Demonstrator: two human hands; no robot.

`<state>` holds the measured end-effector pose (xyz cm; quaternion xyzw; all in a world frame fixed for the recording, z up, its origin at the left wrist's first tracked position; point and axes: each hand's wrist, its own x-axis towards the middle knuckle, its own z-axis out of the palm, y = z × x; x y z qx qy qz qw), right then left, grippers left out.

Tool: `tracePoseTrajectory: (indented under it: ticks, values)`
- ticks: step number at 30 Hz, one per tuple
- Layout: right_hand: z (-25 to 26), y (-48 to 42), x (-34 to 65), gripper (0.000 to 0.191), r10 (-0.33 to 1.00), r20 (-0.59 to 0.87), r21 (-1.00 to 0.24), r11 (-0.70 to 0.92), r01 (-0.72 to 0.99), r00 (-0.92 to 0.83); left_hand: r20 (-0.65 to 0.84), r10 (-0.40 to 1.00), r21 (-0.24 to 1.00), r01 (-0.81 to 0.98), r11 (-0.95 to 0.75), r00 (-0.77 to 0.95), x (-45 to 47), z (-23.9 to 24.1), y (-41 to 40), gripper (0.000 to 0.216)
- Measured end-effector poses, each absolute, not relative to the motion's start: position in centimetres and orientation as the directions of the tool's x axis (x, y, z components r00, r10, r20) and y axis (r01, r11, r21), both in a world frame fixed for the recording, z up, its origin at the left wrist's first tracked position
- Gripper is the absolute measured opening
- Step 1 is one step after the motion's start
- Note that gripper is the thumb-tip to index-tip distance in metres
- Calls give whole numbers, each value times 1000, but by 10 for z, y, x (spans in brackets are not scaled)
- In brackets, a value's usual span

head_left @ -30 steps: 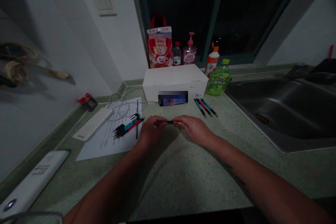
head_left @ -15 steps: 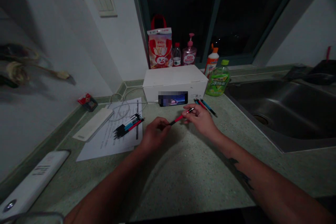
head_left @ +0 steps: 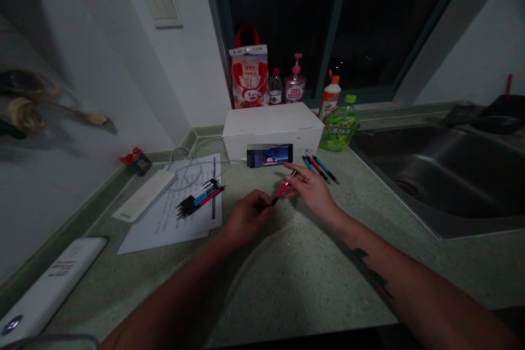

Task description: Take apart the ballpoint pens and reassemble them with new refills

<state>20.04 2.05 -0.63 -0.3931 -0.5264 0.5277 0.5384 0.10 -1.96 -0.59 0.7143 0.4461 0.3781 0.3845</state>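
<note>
A red pen (head_left: 283, 190) with a black tip and a dark top end is held slantwise over the countertop. My left hand (head_left: 249, 213) is closed on its lower, black end. Around the upper part are the fingers of my right hand (head_left: 314, 190), the index finger reaching out past the pen. Beyond my right hand lie several pens (head_left: 321, 168), blue and red. To the left, a bunch of pens (head_left: 200, 198) in black, blue, red and white rests on printed sheets of paper (head_left: 164, 235).
A phone (head_left: 274, 156) leans on a white box (head_left: 273, 123), a cable running left. Bottles stand behind, with a green bottle (head_left: 340, 126) beside the box. The sink (head_left: 443, 175) is at right. A white power bank (head_left: 143, 197) and a long white device (head_left: 57, 284) lie left.
The red pen has turned steeper, its top end now nearer me and further left. My left hand moved slightly right, and my right index finger is straighter.
</note>
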Motion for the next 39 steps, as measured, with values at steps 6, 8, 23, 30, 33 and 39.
tracePoseTrajectory:
  ticks: [6, 8, 23, 30, 33, 39]
  values:
    - [-6, 20, 200, 70, 980, 172, -976, 157, -148, -96, 198, 930, 882, 358, -306, 308, 1, -4, -19, 9]
    - [-5, 21, 201, 65, 980, 164, -980, 148, -133, -115, 201, 929, 880, 360, -311, 309, 1, -4, -19, 8]
    - [-6, 29, 214, 34, 963, 247, -866, 269, 421, -107, 265, 931, 845, 404, -350, 251, -4, -8, -13, 22]
    - [17, 49, 285, 33, 925, 313, -308, -115, 944, 214, 283, 956, 753, 599, -272, 78, -22, -4, 1, 29]
    - [12, 54, 297, 32, 927, 254, -239, -216, 947, 275, 306, 951, 668, 702, -246, 42, -30, 1, 6, 31]
    - [-3, 61, 297, 30, 961, 145, -214, -201, 956, 234, 328, 944, 356, 929, -99, -25, -51, 17, 10, 31]
